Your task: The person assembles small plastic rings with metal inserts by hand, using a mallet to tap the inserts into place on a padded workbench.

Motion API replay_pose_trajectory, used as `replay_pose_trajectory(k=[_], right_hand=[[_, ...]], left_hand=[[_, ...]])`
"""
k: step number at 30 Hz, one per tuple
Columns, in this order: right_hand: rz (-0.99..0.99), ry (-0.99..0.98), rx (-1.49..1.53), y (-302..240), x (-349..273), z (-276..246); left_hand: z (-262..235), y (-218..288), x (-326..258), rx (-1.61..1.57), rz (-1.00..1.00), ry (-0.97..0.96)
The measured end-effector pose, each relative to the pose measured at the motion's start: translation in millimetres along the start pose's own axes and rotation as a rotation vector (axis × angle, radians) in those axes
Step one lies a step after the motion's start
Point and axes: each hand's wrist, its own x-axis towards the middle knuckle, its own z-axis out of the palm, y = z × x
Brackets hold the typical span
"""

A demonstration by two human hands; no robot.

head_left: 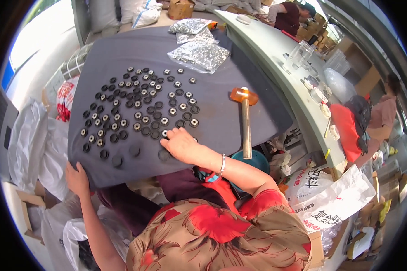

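Observation:
Many small black rings (158, 105) lie spread over the dark cloth-covered table (212, 117); several have a silver, bearing-like piece (194, 122) in the middle. My right hand (181, 145) is low over their near right side, fingers bent together. Its fingertips meet at a small silver round piece (164, 133), partly hidden by them. Just below that hand sits a dark round cap (163, 155), with more near the front edge. At the table's near left corner rests my left hand (78, 179), thumb apart from the fingers, nothing visible in it.
A mallet (245, 119) with an orange head lies to the right. Clear bags of small silver parts (201, 55) are at the back. Beyond stands a long pale bench (276, 49) with jars. A teal bucket (253, 162) is below the right edge. Two other people are farther off.

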Motion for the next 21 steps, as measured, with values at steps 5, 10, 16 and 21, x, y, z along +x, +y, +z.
replay_pose_trajectory(k=[5,10,16,21], right_hand=[[0.007,0.005,0.065,2,-5,-4],[0.155,0.216,0.238,30,-31,-39],[0.574,0.387,0.416,69,-94,-31],[0.576,0.263,0.143,64,-110,-15]], left_hand=[[0,-2,1,0.013,-0.013,-0.043],[15,-28,4,0.009,0.057,0.058],[6,10,5,-0.023,0.008,-0.007],[6,1,5,-0.028,0.009,-0.001]])
